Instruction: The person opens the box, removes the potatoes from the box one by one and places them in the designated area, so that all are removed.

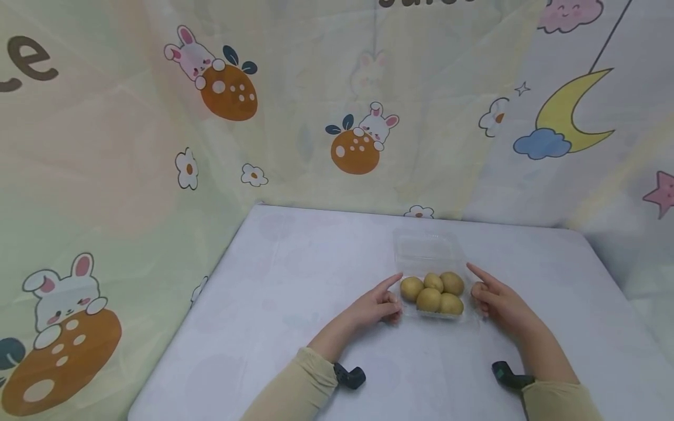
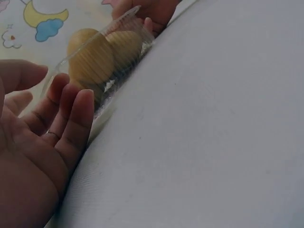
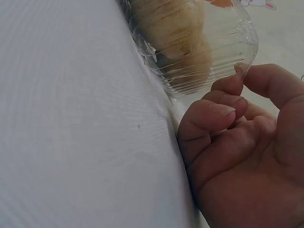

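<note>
Evidently a clear plastic box with five yellowish potatoes on the white surface, right of centre in the head view; lid laid back on the far side. Left hand at box's left, right hand at its right; both index fingers extended, other fingers bent.

Left wrist view: left fingers loosely bent beside the box, thumb apart from them, nothing gripped.

Right wrist view: right thumb and bent fingers at the clear rim; cannot tell whether they pinch it.
</note>
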`<state>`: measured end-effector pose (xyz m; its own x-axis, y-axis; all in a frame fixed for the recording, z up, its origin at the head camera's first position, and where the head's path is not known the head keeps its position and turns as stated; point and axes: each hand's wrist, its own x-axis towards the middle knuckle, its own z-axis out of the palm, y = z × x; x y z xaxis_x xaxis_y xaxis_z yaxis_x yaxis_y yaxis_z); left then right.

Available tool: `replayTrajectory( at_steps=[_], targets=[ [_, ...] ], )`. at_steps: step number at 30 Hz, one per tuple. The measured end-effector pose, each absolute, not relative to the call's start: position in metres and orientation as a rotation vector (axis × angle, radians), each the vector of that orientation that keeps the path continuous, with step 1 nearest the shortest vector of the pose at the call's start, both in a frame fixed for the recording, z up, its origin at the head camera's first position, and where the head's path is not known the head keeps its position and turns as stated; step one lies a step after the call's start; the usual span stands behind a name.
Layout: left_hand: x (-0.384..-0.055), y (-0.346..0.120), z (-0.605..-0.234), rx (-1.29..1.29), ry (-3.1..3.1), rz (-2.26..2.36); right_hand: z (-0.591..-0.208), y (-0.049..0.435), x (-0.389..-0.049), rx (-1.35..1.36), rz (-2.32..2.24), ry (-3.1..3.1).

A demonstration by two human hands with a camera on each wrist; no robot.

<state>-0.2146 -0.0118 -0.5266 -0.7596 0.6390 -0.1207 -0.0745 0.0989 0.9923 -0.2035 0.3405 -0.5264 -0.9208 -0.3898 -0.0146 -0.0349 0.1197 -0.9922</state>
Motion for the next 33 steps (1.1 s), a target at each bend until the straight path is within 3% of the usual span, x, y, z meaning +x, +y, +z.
replayTrajectory(
  at_steps=[15, 23, 33],
  targets=[
    [-0.255, -0.012, -0.481, 0.631, 2.442, 1.208, -0.525, 0.340, -0.201, -0.404, -1.879, 2.134],
    [-0.269, 0.001, -0.465, 0.914, 2.373, 0.891, -0.526, 0.341, -0.201, -0.416, -1.889, 2.125],
    [-0.274, 0.018, -0.453, 0.913, 2.358, 0.671, -0.526, 0.342, -0.202, -0.426, -1.891, 2.113]
  ],
)
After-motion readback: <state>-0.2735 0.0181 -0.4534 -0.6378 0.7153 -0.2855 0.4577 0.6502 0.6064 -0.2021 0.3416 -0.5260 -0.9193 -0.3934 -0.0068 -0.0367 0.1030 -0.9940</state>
